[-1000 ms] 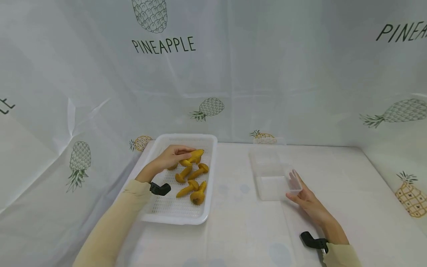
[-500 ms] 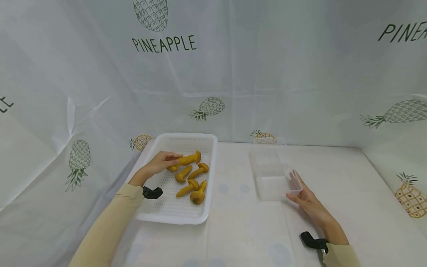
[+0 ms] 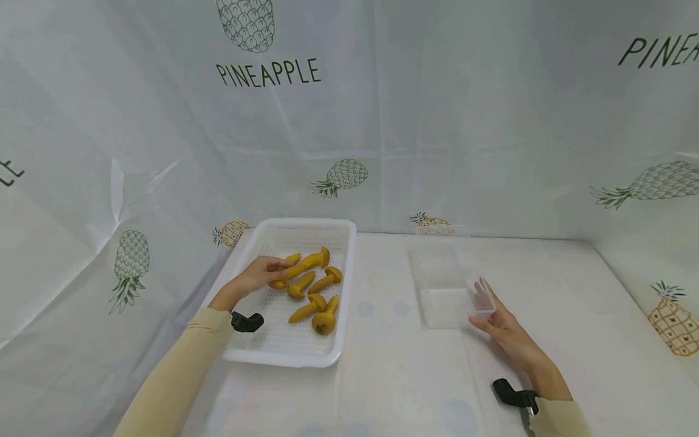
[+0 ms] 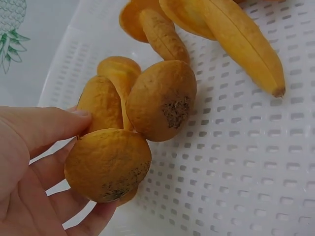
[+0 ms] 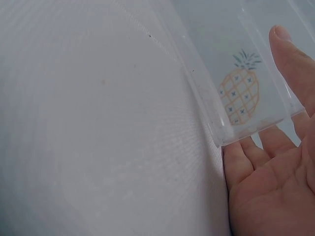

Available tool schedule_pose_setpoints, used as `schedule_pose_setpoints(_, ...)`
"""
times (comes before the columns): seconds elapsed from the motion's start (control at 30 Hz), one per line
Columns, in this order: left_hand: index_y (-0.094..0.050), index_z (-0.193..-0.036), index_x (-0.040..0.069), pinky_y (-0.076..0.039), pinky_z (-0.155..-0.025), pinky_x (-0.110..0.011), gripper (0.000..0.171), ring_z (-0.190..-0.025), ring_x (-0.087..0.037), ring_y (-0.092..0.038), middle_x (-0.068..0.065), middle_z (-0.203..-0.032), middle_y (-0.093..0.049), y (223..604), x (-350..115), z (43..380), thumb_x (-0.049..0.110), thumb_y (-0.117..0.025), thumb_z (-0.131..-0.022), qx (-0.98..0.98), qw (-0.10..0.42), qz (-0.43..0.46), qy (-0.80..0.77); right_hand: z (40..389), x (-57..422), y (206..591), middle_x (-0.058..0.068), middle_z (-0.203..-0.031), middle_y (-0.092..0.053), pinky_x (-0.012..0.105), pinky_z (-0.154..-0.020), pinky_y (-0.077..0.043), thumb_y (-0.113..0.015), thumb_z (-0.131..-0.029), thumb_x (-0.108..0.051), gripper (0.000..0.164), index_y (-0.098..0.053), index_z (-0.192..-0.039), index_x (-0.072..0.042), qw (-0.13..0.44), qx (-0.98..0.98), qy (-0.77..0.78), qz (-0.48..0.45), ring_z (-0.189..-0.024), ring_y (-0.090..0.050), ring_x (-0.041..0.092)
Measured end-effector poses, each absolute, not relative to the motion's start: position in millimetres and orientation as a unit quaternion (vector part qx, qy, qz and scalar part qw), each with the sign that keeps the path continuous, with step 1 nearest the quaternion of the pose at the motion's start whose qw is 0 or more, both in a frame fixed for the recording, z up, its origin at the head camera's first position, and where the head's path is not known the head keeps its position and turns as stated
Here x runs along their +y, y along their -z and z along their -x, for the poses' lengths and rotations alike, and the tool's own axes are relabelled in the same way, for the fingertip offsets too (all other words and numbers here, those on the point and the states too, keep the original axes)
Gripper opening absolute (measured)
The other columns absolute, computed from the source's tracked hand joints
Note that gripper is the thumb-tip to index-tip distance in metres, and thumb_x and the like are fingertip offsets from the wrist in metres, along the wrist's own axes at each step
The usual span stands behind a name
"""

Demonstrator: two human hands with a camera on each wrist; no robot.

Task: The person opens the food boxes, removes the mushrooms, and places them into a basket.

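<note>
My left hand reaches into a white perforated plastic basket and pinches a yellow-brown mushroom. Its thumb presses on top and the fingers curl beneath; dark specks mark the round cap. Another mushroom touches it, and several more, such as one mushroom, lie loose in the basket. On the other side, my right hand holds the near right corner of a clear plastic container, thumb on one side and fingers on the other. No mushroom shows inside the container.
A white cloth printed with pale dots covers the table. Behind it hangs a white curtain printed with pineapples. The container's clear flap stands up at the back, against the curtain.
My left hand has shifted left and slightly down within the basket, from one mushroom to another. The mushroom it held earlier now lies in the basket. The right hand and container stay put.
</note>
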State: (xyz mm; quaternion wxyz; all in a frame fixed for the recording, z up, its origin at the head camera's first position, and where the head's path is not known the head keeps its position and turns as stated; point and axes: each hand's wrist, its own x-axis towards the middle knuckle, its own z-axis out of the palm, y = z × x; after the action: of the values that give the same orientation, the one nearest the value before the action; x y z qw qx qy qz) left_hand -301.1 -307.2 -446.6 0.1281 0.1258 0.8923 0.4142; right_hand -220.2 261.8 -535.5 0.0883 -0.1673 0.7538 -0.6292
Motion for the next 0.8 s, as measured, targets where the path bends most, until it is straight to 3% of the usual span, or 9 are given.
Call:
schedule_pose_setpoints(0.43,-0.054,-0.132,-0.015,-0.050,-0.097,-0.047,0.034,-0.120,-0.042,-0.057,-0.029,-0.129,-0.059,445,-315,304,-0.005,-0.055,-0.099,0.885,0.131,-0.142,-0.424,220,258,534,0.017,-0.165,0.012,0.004,-0.098,-0.028,-0.056,-0.102,-0.004,0.090,0.009,-0.161,-0.026,0.090,0.749,0.635,0.169,-0.147,0.014,0.040)
schedule_pose_setpoints(0.63,-0.052,-0.134,-0.016,-0.052,-0.095,-0.050,0.037,-0.119,-0.044,-0.057,-0.031,-0.130,-0.058,441,-315,303,-0.002,-0.056,-0.100,0.874,0.129,-0.138,-0.447,222,259,536,0.016,-0.165,0.011,0.003,-0.098,-0.026,-0.057,-0.101,-0.005,0.090,0.006,-0.161,-0.030,0.090,0.751,0.633,0.165,-0.147,0.012,0.038)
schedule_pose_setpoints(0.8,-0.051,-0.137,-0.012,-0.046,-0.100,-0.053,0.040,-0.121,-0.041,-0.057,-0.027,-0.133,-0.058,438,-314,305,0.006,-0.057,-0.102,0.875,0.125,-0.125,-0.450,221,260,536,0.017,-0.165,0.009,0.002,-0.098,-0.026,-0.060,-0.100,-0.006,0.091,0.004,-0.161,-0.026,0.092,0.752,0.635,0.151,-0.148,0.010,0.039)
